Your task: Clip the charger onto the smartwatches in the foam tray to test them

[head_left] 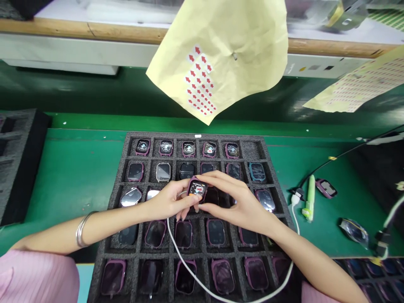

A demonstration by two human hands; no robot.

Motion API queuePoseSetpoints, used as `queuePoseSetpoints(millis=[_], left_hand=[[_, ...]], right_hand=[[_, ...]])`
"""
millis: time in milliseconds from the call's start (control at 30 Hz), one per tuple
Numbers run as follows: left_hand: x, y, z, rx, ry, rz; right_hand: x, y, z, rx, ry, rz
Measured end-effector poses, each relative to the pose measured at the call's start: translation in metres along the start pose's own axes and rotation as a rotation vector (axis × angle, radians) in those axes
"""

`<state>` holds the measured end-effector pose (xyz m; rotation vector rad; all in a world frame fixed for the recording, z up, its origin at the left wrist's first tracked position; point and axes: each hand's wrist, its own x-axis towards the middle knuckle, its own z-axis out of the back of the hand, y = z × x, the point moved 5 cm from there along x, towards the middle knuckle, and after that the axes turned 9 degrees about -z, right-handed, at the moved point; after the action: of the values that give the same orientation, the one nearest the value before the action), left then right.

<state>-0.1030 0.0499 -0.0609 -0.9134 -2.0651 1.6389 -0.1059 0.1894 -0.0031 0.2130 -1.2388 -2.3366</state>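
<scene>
A purple-framed smartwatch head (197, 189) with its screen lit is held above the middle of a dark foam tray (197, 251). My left hand (178, 200) grips it from the left, the thumb across its lower edge. My right hand (235, 200) is at its right side, fingertips touching the top edge and the thumb below. A white cable (179, 252) runs from beneath the watch, loops over the tray and goes off to the right. More watches lie in the compartments, and several in the back row (188, 148) have lit screens.
Right of the tray are a white plug (296, 198), a green pen-like tool (310, 198), a loose purple watch (326, 188) and a small plastic-wrapped item (354, 231). A yellow sheet with red arrow stickers (221, 54) hangs ahead. Another foam tray (23, 168) stands at left.
</scene>
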Motion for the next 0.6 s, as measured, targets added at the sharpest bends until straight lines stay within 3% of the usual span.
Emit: queuePoseSetpoints(millis=[233,600], left_hand=[[0.001,-0.001,-0.001,-0.009,0.013,0.002],[-0.001,0.006,-0.001,-0.051,-0.020,0.007]], right_hand=[[0.004,-0.019,-0.005,0.491,0.048,-0.231],[0.001,-0.029,-0.020,0.766,-0.050,-0.358]])
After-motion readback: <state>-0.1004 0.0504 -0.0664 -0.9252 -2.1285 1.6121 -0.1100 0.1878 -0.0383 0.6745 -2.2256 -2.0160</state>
